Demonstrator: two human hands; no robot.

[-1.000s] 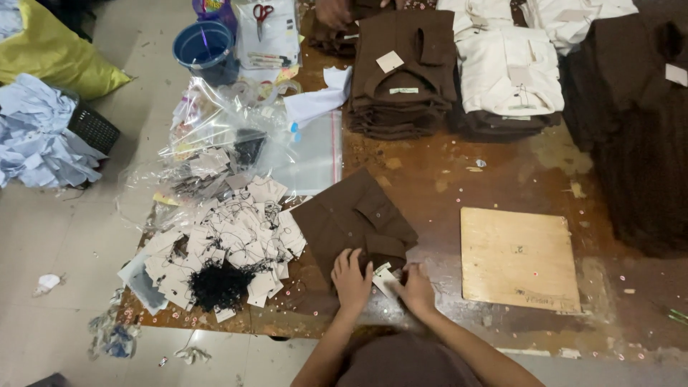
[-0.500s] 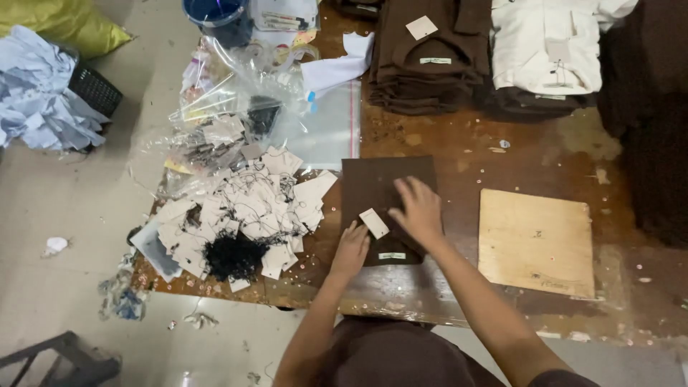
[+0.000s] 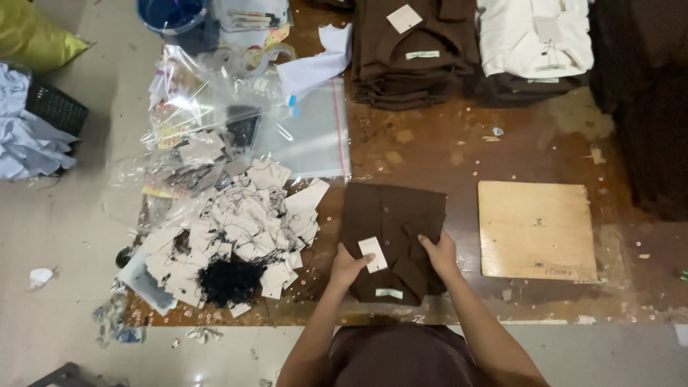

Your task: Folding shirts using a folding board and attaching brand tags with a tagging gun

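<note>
Worn wooden table [image 3: 459, 154], folded brown shirt [image 3: 393, 240] (white tag attached), left hand [image 3: 349, 266] and right hand [image 3: 438, 252] both gripping it

1. The left hand [image 3: 349, 266] and right hand [image 3: 438, 254] both press on a folded dark brown shirt [image 3: 394, 236] lying on the worn wooden table [image 3: 444, 150].
2. A small white paper tag [image 3: 373, 254] lies on the shirt between the hands.
3. A heap of white paper tags with black strings [image 3: 236, 236] lies just left of the shirt.
4. A square plywood board [image 3: 536, 229] lies to its right.

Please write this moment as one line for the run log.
left hand: on folded brown shirt, beside its white tag | right hand: on shirt | left of shirt: pile of paper tags
</note>
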